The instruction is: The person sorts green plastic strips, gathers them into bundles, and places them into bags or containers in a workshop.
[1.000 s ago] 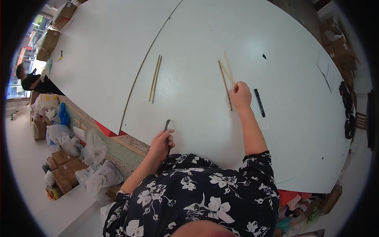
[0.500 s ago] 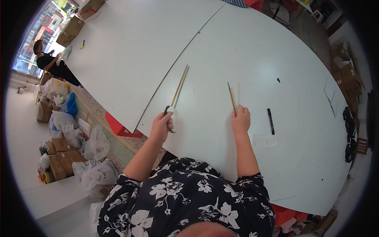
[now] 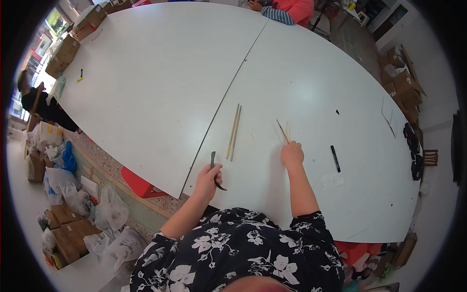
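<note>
My left hand [image 3: 208,181] is closed round a dark, curved strip [image 3: 213,158] whose ends stick out above and below the fist. I cannot tell exactly what the strip is. Just beyond that hand, two slim wooden sticks [image 3: 233,134], like chopsticks, lie nearly side by side on the white table [image 3: 262,170]. To the right, my right hand [image 3: 292,155] grips thin sticks [image 3: 282,130] that point away from me. One of these has a dark tip, and a paler one beside it is blurred; the fingers hide their near ends.
A black marker pen [image 3: 335,159] and a pale paper slip [image 3: 332,181] lie right of my right hand. Farther left rests a yellow-and-black pen [image 3: 80,75]. Cardboard boxes [image 3: 63,56] stand at the far left edge. A person in red [image 3: 296,9] sits across the table.
The view has shifted, showing more of the table's far side. My left hand has drawn back from the two lying sticks, leaving a gap. My right hand still holds its sticks.
</note>
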Action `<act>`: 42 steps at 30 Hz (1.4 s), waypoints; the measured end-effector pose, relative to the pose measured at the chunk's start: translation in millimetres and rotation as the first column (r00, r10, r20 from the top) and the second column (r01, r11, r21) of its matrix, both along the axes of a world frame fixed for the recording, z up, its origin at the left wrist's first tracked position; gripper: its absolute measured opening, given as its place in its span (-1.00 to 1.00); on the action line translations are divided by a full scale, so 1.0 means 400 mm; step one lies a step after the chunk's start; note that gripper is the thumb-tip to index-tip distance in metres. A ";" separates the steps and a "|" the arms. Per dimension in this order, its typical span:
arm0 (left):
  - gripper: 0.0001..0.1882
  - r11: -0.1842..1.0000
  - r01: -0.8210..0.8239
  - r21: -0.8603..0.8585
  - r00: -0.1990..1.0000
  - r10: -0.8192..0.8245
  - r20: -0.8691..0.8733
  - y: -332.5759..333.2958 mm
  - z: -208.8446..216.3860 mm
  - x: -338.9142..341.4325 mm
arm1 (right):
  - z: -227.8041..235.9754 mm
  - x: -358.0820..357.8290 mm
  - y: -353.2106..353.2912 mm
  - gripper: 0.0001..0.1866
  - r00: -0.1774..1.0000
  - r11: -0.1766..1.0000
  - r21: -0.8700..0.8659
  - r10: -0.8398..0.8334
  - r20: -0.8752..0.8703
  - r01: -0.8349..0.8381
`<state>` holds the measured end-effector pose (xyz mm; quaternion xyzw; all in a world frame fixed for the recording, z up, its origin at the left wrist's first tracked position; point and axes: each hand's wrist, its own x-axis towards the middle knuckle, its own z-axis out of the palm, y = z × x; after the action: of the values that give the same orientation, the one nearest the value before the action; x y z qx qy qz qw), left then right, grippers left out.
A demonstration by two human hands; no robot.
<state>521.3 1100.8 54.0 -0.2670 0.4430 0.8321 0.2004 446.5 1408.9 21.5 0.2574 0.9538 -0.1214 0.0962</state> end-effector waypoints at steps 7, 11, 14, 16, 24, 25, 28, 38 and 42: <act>-0.86 0.999 0.033 0.037 0.997 -0.035 0.068 -0.165 -0.010 0.011 | 0.026 -0.030 -0.415 -0.64 0.986 0.925 -0.359 0.072 -0.148 -0.121; -0.86 0.996 0.062 0.062 0.995 -0.067 0.072 -0.215 -0.006 0.010 | 0.005 -0.058 -0.487 -0.61 0.994 0.960 -0.262 0.077 -0.082 -0.096; -0.86 0.994 0.077 0.081 0.993 -0.084 0.087 -0.232 -0.020 0.009 | 0.009 -0.086 -0.457 -0.68 0.997 0.983 -0.165 0.077 -0.002 -0.077; -0.86 0.991 0.099 0.087 0.989 -0.108 0.100 -0.229 -0.030 0.007 | 0.021 -0.118 -0.428 -0.74 0.996 0.986 -0.140 0.088 0.000 -0.087; -0.88 0.997 0.075 0.002 0.987 -0.075 0.146 -0.201 -0.039 0.051 | 0.032 -0.229 -0.280 -0.73 0.998 0.969 -0.247 0.032 0.049 -0.019; -0.87 0.996 0.084 -0.006 0.987 -0.083 0.135 -0.199 -0.039 0.054 | 0.087 -0.234 -0.269 -0.73 0.998 0.931 -0.364 -0.021 0.064 0.043; -0.83 0.993 0.115 -0.033 0.986 -0.110 0.121 -0.176 -0.026 0.056 | 0.049 -0.265 -0.212 -0.71 0.991 0.803 -0.586 -0.134 -0.003 0.107; -0.81 0.984 0.165 -0.068 0.978 -0.154 0.142 -0.062 0.003 0.063 | 0.003 -0.326 0.043 -0.75 0.955 0.947 -0.312 -0.160 -0.250 0.077; -0.81 0.976 0.203 -0.079 0.968 -0.188 0.165 -0.034 -0.012 0.085 | -0.086 -0.340 0.166 -0.74 0.913 0.974 0.024 -0.203 -0.353 0.226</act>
<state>555.2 1087.0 49.1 -0.2955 0.4892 0.7627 0.3027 310.3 1475.2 -12.8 0.3377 0.9252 -0.1439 -0.0962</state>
